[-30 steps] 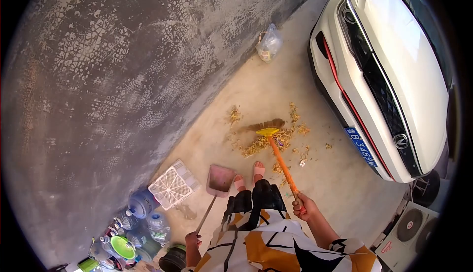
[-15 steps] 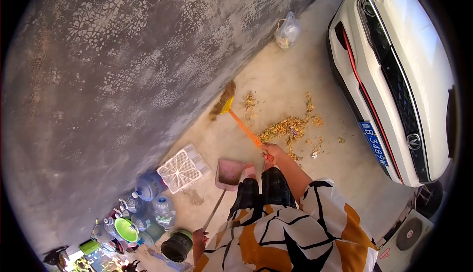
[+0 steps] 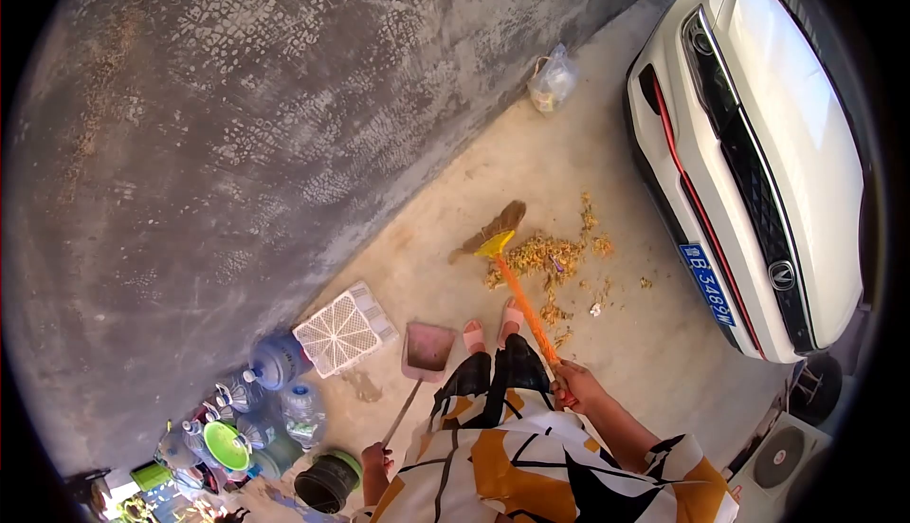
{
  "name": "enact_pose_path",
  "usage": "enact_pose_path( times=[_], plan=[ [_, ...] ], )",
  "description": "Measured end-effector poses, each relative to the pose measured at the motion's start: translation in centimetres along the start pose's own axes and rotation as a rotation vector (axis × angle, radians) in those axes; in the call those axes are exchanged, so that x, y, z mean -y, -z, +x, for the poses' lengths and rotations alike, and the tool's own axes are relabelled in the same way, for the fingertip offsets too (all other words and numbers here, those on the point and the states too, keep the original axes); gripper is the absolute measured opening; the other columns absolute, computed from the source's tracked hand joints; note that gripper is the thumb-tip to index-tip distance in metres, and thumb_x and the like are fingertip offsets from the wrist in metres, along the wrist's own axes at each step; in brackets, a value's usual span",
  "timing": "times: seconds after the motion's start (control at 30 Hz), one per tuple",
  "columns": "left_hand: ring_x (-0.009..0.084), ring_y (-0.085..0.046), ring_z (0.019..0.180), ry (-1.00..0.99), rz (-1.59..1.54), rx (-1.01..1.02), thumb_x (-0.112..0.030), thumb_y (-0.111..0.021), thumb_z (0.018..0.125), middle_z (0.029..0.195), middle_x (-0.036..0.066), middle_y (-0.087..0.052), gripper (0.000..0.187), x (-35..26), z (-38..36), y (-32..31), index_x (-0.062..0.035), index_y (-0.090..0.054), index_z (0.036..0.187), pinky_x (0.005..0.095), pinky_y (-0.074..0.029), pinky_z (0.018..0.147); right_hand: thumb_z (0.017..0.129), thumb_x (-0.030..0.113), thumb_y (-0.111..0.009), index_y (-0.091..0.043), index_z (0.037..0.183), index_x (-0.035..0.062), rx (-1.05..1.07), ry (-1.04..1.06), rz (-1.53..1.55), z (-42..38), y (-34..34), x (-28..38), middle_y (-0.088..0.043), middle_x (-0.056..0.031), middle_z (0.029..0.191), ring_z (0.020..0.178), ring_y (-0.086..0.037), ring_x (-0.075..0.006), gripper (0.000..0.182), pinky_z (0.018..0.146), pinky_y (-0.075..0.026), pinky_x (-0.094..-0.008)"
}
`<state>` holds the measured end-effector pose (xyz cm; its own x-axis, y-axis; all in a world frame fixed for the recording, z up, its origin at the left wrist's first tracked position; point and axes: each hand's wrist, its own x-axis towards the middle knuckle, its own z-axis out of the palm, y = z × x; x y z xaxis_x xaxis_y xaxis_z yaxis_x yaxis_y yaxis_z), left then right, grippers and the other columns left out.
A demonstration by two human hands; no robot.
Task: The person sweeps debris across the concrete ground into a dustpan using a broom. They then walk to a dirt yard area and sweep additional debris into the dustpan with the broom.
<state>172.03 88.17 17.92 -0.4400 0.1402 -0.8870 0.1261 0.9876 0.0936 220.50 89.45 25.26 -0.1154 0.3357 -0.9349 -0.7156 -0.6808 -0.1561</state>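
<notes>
Two hands on my feed, and both are occupied: the right hand [image 3: 576,388] is closed round the orange handle of the broom [image 3: 526,310], its bristles [image 3: 496,230] mid-frame at the left edge of a heap of yellow-brown plant litter [image 3: 545,256]. Lower down, the left hand [image 3: 376,460] grips the rod of the long-handled dustpan [image 3: 427,350], its pinkish pan left of the pink sandals [image 3: 474,336]. Partway along, I'd judge: most litter lies together, but a strand trails towards upper right, crumbs [image 3: 646,283] sit off towards the white car [image 3: 758,144], and a whitish scrap [image 3: 595,310] lies apart. The heap is on the concrete floor [image 3: 455,182], apart from the dustpan; I can't make out any load inside.
</notes>
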Motion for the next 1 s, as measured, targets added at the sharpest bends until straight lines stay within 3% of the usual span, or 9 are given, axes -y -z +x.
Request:
enact_pose_path(
  times=[0.17, 0.33, 0.37, 0.43, 0.53, 0.6, 0.8, 0.93, 1.0],
  plan=[
    [0.0136, -0.036, 0.040, -0.104, 0.118, 0.046, -0.019, -0.043, 0.077, 0.060, 0.008, -0.053, 0.018, -0.7, 1.4, 1.8, -0.0035, -0.050, 0.074, 0.0333, -0.040, 0.042, 0.082, 0.018, -0.044, -0.041, 0.111, 0.0076, 0.031, 0.078, -0.170, 5.9, -2.9, 0.5, -0.049, -0.0069, 0.060, 0.038, -0.041, -0.0117, 0.032, 0.030, -0.029, -0.0215],
    [0.0135, -0.036, 0.040, -0.161, 0.185, 0.045, -0.020, -0.043, 0.076, 0.060, 0.008, -0.053, 0.018, -1.9, 1.2, 3.7, -0.0030, -0.050, 0.074, 0.0329, -0.040, 0.041, 0.080, 0.018, -0.040, -0.051, 0.088, 0.0060, 0.014, 0.467, -0.791, 21.0, -3.6, 4.7, -0.048, -0.0071, 0.055, 0.037, -0.042, -0.0115, 0.017, 0.031, -0.029, -0.0239],
    [0.0134, -0.036, 0.039, -0.167, 0.193, 0.045, -0.020, -0.043, 0.076, 0.060, 0.008, -0.053, 0.018, -2.1, 1.3, 4.0, -0.0029, -0.050, 0.074, 0.0328, -0.040, 0.041, 0.080, 0.018, -0.040, -0.051, 0.088, 0.0060, 0.016, 0.462, -0.777, 23.5, -3.2, 4.8, -0.048, -0.0071, 0.055, 0.037, -0.042, -0.0115, 0.017, 0.031, -0.029, -0.0239],
    [0.0134, -0.036, 0.039, -0.184, 0.201, 0.046, -0.020, -0.043, 0.076, 0.060, 0.008, -0.053, 0.019, -2.2, 1.8, 4.4, -0.0026, -0.050, 0.074, 0.0326, -0.040, 0.041, 0.081, 0.020, -0.038, -0.047, 0.073, 0.0063, -0.208, -0.025, -0.233, 26.2, -2.6, 5.4, -0.046, -0.0070, 0.051, 0.037, -0.041, -0.0115, 0.018, 0.032, -0.029, -0.0239],
    [0.0133, -0.036, 0.039, -0.199, 0.185, 0.061, -0.020, -0.044, 0.076, 0.060, 0.009, -0.053, 0.019, -1.7, 3.2, 4.5, -0.0023, -0.050, 0.074, 0.0323, -0.040, 0.040, 0.083, 0.019, -0.035, -0.049, 0.065, 0.0088, -0.087, -0.023, -0.180, 23.4, 0.9, 3.9, -0.048, -0.0060, 0.056, 0.034, -0.037, -0.0103, 0.025, 0.033, -0.029, -0.0220],
    [0.0132, -0.036, 0.039, -0.218, 0.176, 0.064, -0.020, -0.044, 0.076, 0.060, 0.009, -0.053, 0.019, -1.1, 4.3, 4.5, -0.0021, -0.050, 0.075, 0.0321, -0.040, 0.040, 0.084, 0.021, -0.031, -0.048, 0.073, 0.0089, -0.150, -0.056, 0.067, 16.3, -1.3, 2.9, -0.047, -0.0058, 0.056, 0.034, -0.036, -0.0096, 0.024, 0.032, -0.028, -0.0211],
    [0.0130, -0.036, 0.038, -0.361, 0.260, 0.069, -0.021, -0.044, 0.075, 0.060, 0.009, -0.053, 0.020, 0.2, 6.5, 4.6, -0.0015, -0.051, 0.075, 0.0316, -0.041, 0.038, 0.085, 0.024, -0.035, -0.049, 0.092, 0.0066, -0.151, 0.120, -0.202, 1.8, -2.8, -5.1, -0.047, -0.0060, 0.059, 0.035, -0.038, -0.0102, 0.023, 0.029, -0.029, -0.0216],
    [0.0122, -0.034, 0.037, -0.046, 0.034, 0.037, -0.023, -0.044, 0.077, 0.060, 0.008, -0.052, 0.022, -2.7, 5.5, 4.5, -0.0015, -0.050, 0.075, 0.0311, -0.039, 0.037, 0.081, 0.021, -0.047, -0.048, 0.105, 0.0081, -0.084, 0.102, -0.457, 1.8, -4.6, -6.3, -0.048, -0.0035, 0.059, 0.037, -0.041, -0.0083, 0.027, 0.029, -0.029, -0.0201],
    [0.0116, -0.034, 0.037, -0.147, 0.199, 0.061, -0.023, -0.044, 0.077, 0.061, 0.008, -0.052, 0.022, -3.4, 5.3, 4.9, -0.0014, -0.049, 0.076, 0.0308, -0.038, 0.037, 0.080, 0.023, -0.052, -0.044, 0.114, 0.0122, 0.015, 0.030, -0.455, 6.0, -5.0, -6.4, -0.047, -0.0029, 0.061, 0.038, -0.039, -0.0070, 0.036, 0.031, -0.029, -0.0176]
  ],
)
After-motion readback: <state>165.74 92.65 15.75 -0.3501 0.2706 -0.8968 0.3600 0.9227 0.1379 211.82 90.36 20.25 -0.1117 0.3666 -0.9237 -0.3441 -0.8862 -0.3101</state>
